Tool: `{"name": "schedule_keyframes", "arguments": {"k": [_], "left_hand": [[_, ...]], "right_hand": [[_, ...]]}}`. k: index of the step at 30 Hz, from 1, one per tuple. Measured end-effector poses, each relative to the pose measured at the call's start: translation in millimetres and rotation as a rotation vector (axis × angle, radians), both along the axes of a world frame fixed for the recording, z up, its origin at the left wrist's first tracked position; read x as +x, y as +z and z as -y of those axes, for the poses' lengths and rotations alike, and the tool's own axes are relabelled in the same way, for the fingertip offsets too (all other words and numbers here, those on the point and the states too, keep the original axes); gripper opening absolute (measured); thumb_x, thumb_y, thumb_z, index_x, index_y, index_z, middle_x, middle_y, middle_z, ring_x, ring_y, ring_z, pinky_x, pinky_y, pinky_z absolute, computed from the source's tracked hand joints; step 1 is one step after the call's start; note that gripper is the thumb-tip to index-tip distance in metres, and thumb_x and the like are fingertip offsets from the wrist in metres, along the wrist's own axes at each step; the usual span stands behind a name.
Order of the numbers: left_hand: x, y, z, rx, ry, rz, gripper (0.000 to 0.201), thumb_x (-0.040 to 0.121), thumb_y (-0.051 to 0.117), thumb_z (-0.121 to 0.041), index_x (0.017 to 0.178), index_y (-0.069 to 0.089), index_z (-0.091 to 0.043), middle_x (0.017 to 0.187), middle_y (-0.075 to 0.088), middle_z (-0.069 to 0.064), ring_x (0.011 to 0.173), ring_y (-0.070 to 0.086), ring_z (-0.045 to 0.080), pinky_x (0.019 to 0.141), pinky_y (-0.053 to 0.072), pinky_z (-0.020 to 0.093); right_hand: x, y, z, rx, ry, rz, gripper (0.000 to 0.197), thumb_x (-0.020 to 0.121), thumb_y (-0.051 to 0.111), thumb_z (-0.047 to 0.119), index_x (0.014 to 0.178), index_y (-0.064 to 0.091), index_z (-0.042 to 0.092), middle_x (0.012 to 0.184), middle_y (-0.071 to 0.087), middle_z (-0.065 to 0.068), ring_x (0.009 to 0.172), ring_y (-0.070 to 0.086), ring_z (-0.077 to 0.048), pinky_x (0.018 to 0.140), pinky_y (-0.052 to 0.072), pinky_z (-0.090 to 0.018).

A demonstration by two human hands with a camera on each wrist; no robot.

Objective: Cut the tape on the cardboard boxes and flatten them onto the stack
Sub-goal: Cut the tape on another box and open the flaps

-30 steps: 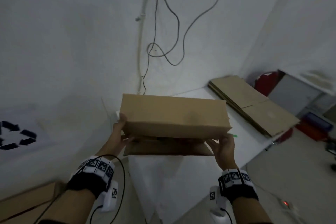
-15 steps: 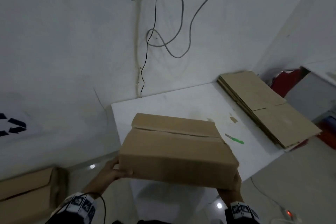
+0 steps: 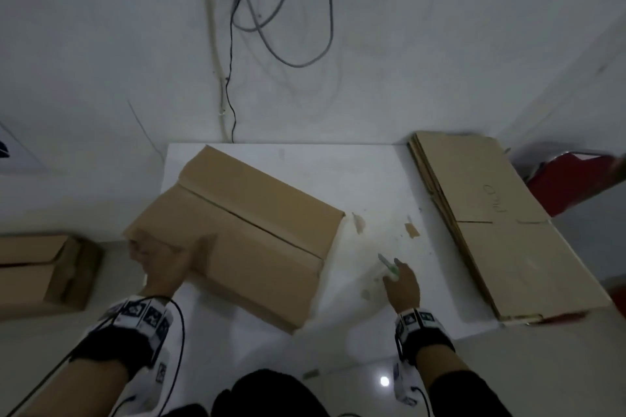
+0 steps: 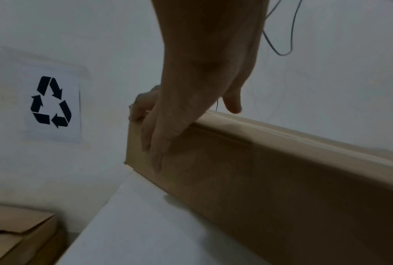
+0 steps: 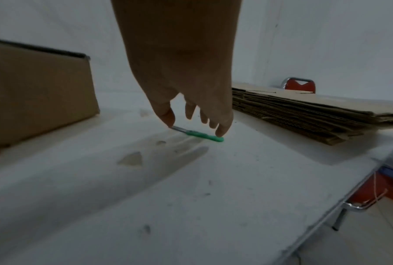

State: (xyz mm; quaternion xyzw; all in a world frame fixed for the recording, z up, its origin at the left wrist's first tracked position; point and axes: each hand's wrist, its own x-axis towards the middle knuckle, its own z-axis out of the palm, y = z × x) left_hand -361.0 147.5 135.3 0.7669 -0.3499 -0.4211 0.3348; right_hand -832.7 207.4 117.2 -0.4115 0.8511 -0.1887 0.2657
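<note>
A closed brown cardboard box (image 3: 244, 234) lies at an angle on the left half of the white table (image 3: 366, 176), its top seam facing up. My left hand (image 3: 159, 261) rests on its near-left corner. In the left wrist view the fingers (image 4: 156, 143) lie straight down the box's side (image 4: 281, 170), and the thumb hovers above the top edge. To the right of the box my right hand (image 3: 398, 276) reaches down onto a green-handled cutter (image 3: 387, 263). The thumb tip meets its metal end and a fingertip its green handle (image 5: 204, 135). The stack of flattened cardboard (image 3: 501, 227) lies along the table's right edge.
Another cardboard box (image 3: 37, 271) stands on the floor left of the table. Small cardboard scraps (image 3: 411, 230) lie between box and stack. A red chair (image 3: 569, 179) stands behind the stack. Cables (image 3: 257, 20) hang on the wall behind, and a recycling sign (image 4: 51, 102) is at the left.
The box, carried in both hands before, now lies on the table. My right hand has left it and moved right onto the green cutter. My left hand stays at its corner.
</note>
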Motion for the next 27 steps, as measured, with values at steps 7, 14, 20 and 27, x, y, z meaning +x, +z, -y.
{"name": "schedule_keyframes", "arguments": {"k": [7, 14, 20, 27], "left_hand": [[-48.3, 53.2, -25.1, 0.077, -0.028, 0.051, 0.13, 0.073, 0.082, -0.032, 0.149, -0.022, -0.011, 0.156, -0.028, 0.008, 0.147, -0.013, 0.023, 0.118, 0.01, 0.043], [-55.2, 49.5, -49.9, -0.021, -0.161, 0.009, 0.124, 0.077, 0.079, -0.027, 0.148, -0.022, -0.013, 0.155, -0.032, 0.008, 0.144, -0.024, 0.021, 0.119, 0.003, 0.042], [-80.9, 51.6, -71.4, 0.04, -0.334, 0.071, 0.128, 0.075, 0.077, -0.041, 0.146, -0.026, -0.018, 0.151, -0.037, 0.009, 0.145, -0.02, 0.028, 0.118, 0.016, 0.047], [-87.9, 56.9, -27.6, -0.033, -0.287, 0.473, 0.11, 0.065, 0.007, -0.077, 0.153, -0.004, -0.012, 0.158, -0.018, 0.016, 0.145, -0.015, 0.04, 0.115, -0.004, 0.055]], "right_hand": [[-25.2, -17.4, -41.9, -0.001, 0.191, -0.219, 0.006, 0.092, 0.061, 0.014, 0.092, 0.063, 0.009, 0.089, 0.06, -0.009, 0.084, 0.059, -0.028, 0.075, 0.052, -0.04], [-6.8, 35.4, -21.6, -0.293, 0.022, 0.064, 0.015, 0.087, 0.068, 0.006, 0.087, 0.053, 0.009, 0.083, 0.061, -0.006, 0.074, 0.061, -0.023, 0.07, 0.055, -0.041], [55.5, 105.5, 50.6, -0.519, 0.194, 0.203, 0.012, 0.101, 0.045, 0.01, 0.095, 0.045, 0.0, 0.074, 0.054, -0.009, 0.061, 0.049, -0.021, 0.052, 0.038, -0.026], [172.2, 103.2, 94.2, -0.232, 0.722, 0.116, 0.033, 0.1, 0.038, 0.045, 0.081, 0.05, 0.021, 0.071, 0.061, -0.004, 0.065, 0.06, -0.022, 0.06, 0.049, -0.036]]}}
